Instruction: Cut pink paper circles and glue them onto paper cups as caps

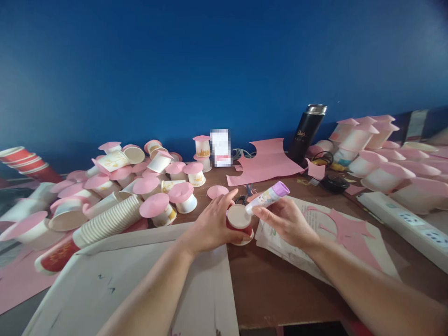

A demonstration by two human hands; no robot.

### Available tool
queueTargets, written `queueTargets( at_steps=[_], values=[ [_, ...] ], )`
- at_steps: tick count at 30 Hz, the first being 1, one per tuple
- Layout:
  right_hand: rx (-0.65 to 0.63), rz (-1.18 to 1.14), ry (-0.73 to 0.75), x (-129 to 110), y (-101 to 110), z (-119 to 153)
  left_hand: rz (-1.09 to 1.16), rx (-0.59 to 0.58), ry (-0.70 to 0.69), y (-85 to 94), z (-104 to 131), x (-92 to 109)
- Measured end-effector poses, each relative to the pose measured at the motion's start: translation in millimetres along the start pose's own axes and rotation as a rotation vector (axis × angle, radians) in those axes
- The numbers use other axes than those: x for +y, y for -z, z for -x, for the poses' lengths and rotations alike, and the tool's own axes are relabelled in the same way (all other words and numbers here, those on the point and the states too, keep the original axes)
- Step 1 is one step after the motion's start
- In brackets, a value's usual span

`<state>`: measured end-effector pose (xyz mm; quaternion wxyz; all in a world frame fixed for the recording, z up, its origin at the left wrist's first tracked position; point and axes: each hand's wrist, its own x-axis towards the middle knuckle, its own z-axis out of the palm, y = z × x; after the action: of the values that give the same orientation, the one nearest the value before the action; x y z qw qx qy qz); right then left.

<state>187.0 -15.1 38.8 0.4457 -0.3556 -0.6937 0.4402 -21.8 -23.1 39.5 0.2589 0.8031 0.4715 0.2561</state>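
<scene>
My left hand (210,223) wraps round a red paper cup (239,217) that stands upside down on the brown table, its pale base facing up. In my right hand (286,221) is a glue stick (268,196) with a purple end and a printed barrel. Its white tip meets the rim of the cup's base at the right side. Just beyond my left fingers lies a pink paper disc (217,191). Dark-handled scissors (249,197) lie behind the cup, partly hidden.
Several cups with pink paper tops (154,205) crowd the left, beside a nested cup stack (108,221). More capped cups (387,172) fill the right. A black flask (306,135), cut pink paper (268,163), a power strip (402,224) and a grey board (147,280) surround my hands.
</scene>
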Motion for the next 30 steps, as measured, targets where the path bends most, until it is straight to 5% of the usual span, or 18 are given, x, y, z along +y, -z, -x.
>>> queueTargets(
  at_steps=[7, 14, 24, 30],
  values=[
    [0.043, 0.165, -0.095, 1.2, 2.1, -1.9, -0.023, 0.007, -0.134, 2.9, 1.5, -3.2],
    [0.133, -0.079, -0.062, 8.4, 1.5, -2.8, 0.007, -0.003, -0.081, 2.0, 0.1, -2.2],
    [0.012, 0.191, -0.012, 1.7, -1.3, 1.5, -0.083, 0.025, -0.085, -5.3, -0.1, -2.4],
    [0.0, 0.105, -0.058, 2.9, -3.1, 1.2, -0.106, 0.046, -0.122, -4.6, 0.2, -1.3]
  ],
)
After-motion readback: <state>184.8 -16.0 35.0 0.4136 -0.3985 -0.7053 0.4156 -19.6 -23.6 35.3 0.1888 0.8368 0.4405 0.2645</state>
